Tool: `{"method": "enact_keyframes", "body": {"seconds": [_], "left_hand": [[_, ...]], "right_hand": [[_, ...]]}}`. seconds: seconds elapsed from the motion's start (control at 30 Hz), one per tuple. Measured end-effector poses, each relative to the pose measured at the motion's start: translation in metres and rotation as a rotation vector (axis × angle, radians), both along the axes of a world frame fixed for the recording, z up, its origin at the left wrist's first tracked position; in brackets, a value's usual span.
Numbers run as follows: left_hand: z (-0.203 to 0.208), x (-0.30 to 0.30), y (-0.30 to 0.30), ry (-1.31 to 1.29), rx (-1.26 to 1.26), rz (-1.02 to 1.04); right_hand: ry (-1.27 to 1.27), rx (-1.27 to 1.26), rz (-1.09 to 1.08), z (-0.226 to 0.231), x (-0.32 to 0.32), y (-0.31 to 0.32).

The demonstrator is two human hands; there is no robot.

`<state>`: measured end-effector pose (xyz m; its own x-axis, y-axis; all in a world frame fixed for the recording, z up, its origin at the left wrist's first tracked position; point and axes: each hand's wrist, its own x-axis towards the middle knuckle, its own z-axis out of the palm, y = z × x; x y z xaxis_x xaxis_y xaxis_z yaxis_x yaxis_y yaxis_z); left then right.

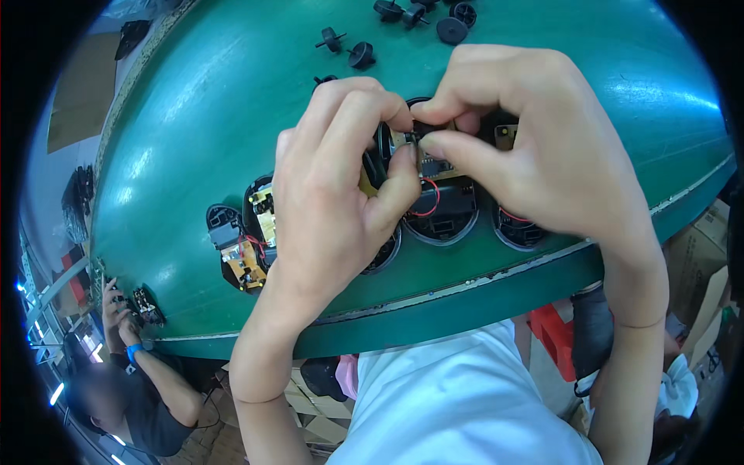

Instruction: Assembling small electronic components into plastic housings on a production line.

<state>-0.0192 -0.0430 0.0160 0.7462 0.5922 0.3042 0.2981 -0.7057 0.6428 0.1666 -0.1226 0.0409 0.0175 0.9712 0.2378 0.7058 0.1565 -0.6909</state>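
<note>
Together, left hand, right hand (fingertips pinching) circuit board

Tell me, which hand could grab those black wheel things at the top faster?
Probably the right hand. It sits closer to the black wheel-like parts at the table's far edge. The left hand is lower, and both hands are pinching the small circuit board.

I count six small black wheel-like parts scattered at the far side of the green desk. Near its front edge I see about five black oval housings, though my hands hide some. Two yellow circuit boards lie exposed at left.
</note>
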Motion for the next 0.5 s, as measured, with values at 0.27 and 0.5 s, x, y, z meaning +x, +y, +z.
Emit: {"method": "enact_keyframes", "body": {"seconds": [0.27, 0.5], "left_hand": [[0.010, 0.004, 0.000, 0.000, -0.123, -0.025], [0.039, 0.014, 0.029, 0.297, -0.718, -0.128]], "right_hand": [[0.079, -0.069, 0.006, 0.001, 0.008, -0.005], [0.285, -0.192, 0.090, 0.022, 0.025, -0.007]]}}
